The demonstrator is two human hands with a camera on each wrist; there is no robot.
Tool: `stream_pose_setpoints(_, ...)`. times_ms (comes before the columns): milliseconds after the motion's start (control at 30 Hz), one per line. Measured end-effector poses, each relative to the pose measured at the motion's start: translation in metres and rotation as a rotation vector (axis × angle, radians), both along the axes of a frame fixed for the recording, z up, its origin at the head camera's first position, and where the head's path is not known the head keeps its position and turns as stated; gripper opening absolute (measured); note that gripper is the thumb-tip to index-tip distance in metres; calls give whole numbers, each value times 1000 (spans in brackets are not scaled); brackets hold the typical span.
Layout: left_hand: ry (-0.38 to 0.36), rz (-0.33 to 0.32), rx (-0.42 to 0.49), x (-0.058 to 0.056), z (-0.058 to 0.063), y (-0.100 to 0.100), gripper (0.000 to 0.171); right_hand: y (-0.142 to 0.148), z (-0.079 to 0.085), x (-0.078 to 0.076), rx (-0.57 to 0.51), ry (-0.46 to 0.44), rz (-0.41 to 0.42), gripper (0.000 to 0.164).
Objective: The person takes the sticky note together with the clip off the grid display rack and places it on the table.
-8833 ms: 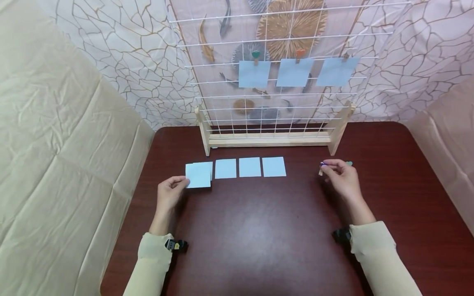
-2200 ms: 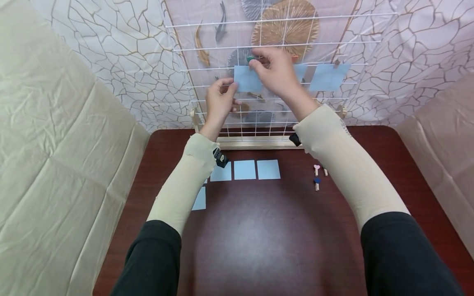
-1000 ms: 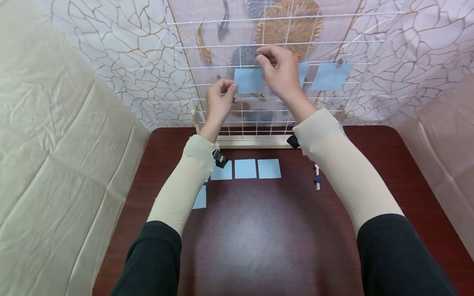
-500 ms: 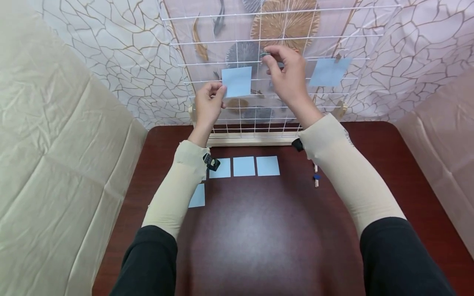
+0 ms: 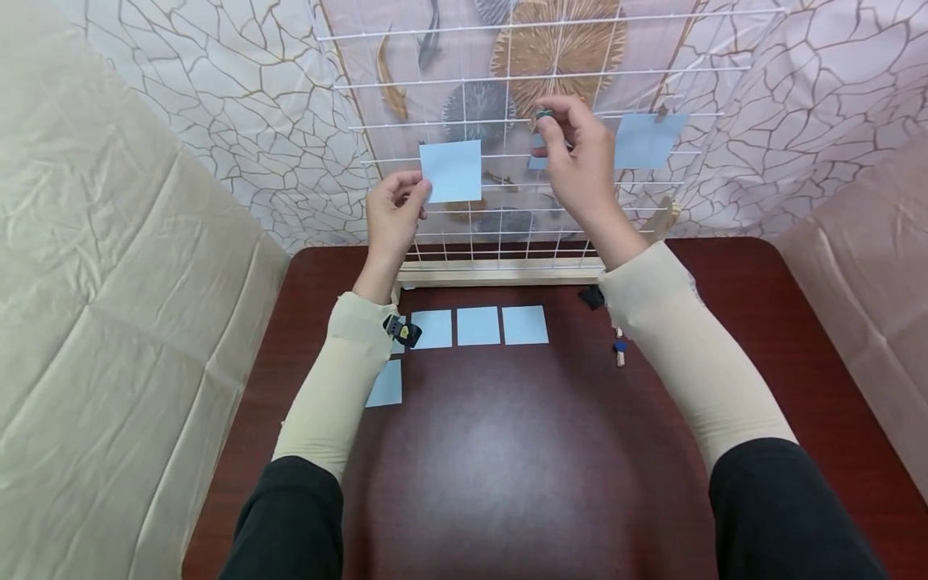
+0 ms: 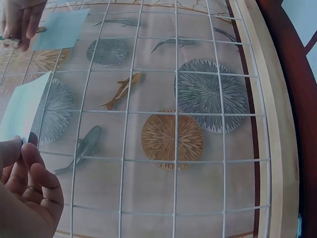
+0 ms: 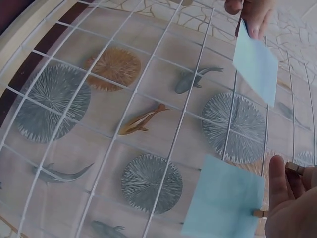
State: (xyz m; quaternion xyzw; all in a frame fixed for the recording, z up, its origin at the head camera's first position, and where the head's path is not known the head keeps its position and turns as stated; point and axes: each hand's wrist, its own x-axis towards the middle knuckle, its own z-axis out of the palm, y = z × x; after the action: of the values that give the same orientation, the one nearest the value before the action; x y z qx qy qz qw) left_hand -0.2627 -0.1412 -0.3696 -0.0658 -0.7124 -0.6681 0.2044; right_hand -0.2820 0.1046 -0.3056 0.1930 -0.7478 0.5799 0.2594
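Note:
My left hand (image 5: 393, 211) pinches the lower left edge of a light blue paper square (image 5: 451, 171), held up in front of the white wire grid rack. My right hand (image 5: 583, 161) is up at the grid, pinching a small wooden clothespin (image 7: 295, 168) with a green top between thumb and finger. Partly hidden behind that hand, another blue square (image 7: 223, 198) hangs from the wires by its own clothespin (image 7: 260, 213). To its right, a further blue paper (image 5: 648, 141) is clipped to the grid.
The rack's wooden base (image 5: 500, 278) stands at the table's back. Before it lies a row of blue squares (image 5: 477, 326), with one more square (image 5: 386, 383) nearer, partly under the left forearm. A blue-topped clothespin (image 5: 619, 352) lies beside the right sleeve.
Both hands rose from the table to the rack. The green-topped clothespin came off the leftmost hanging square; the left hand drew that paper left and down, while the right hand moved right with the clothespin.

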Motion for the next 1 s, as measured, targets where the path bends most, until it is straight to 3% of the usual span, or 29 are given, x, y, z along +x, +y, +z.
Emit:
stream_pose_setpoints(267,-21,-20,62,11,-6,0,17,10,-9,8,-71,1,-3,26)
stream_pose_setpoints(500,-23,-9,41,20,-15,-1,16,21,-21,14,-84,141,53,24)
stream_pose_setpoints(733,-48,6,31,26,-22,-5,16,30,-33,20,-95,121,81,25)
stream_pose_setpoints(1000,-71,16,40,35,-30,-10,17,42,-50,29,-71,102,56,24)
